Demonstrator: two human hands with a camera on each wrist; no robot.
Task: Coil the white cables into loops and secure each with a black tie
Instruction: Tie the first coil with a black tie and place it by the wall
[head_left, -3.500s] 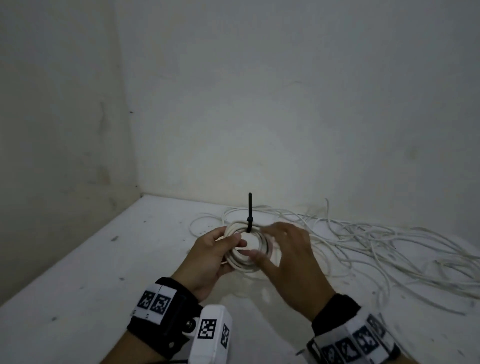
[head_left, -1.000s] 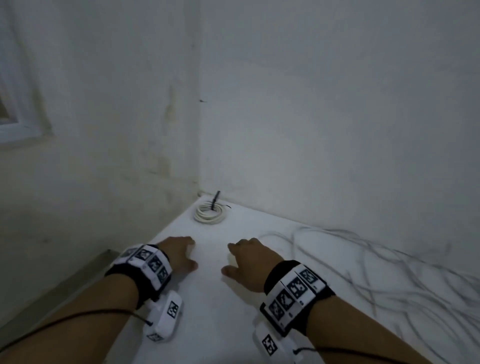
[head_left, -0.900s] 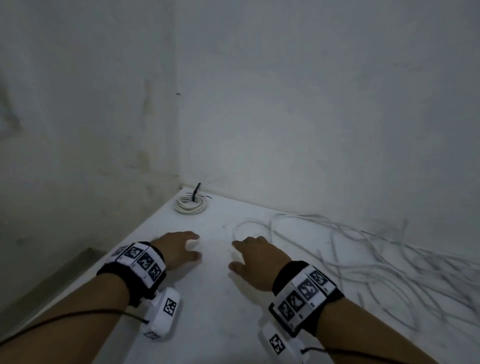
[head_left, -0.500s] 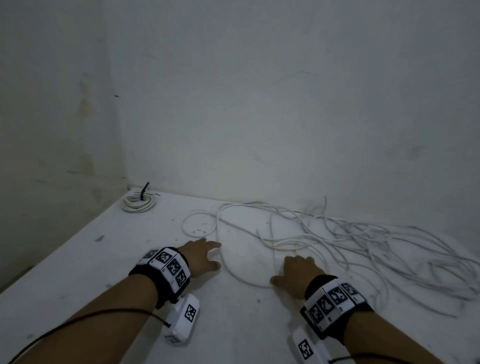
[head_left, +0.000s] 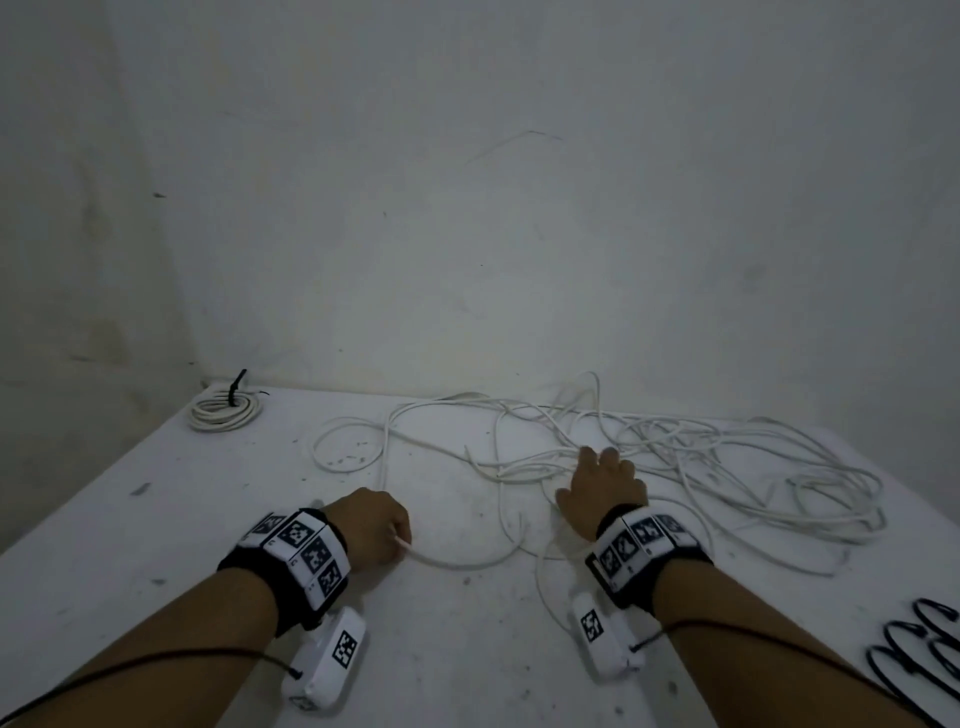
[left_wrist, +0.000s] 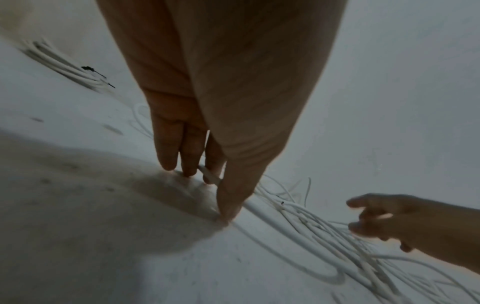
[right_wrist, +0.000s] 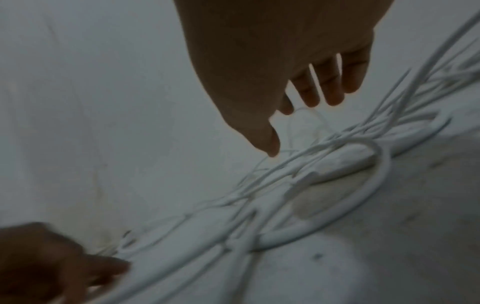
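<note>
Bare plaster walls meet in a corner behind the scuffed white tabletop (head_left: 156, 519); I am working low over it, both wrists near the near edge. One finished coil (head_left: 224, 411) lies in the far left corner, cinched by a black tie whose tail sticks up; I read it as parked there to keep it clear of the loose stock. The remaining white cables (head_left: 675, 457) sprawl in a tangle across the middle and right of the surface, well apart from that coil.

My left hand (head_left: 375, 530) is down on the table with its fingers curled, pinching the free end of a cable (head_left: 402, 543); the left wrist view shows the strand caught between thumb and fingertips (left_wrist: 191, 164), which I take as the anchor for starting a new loop. My right hand (head_left: 602, 486) hovers over the tangle with fingers straight and spread, holding nothing; I judge it is placed to gather the run of cable and feed it round.

Spare black ties (head_left: 914, 649) lie at the near right corner, within reach of the right hand for the cinching still to come.
</note>
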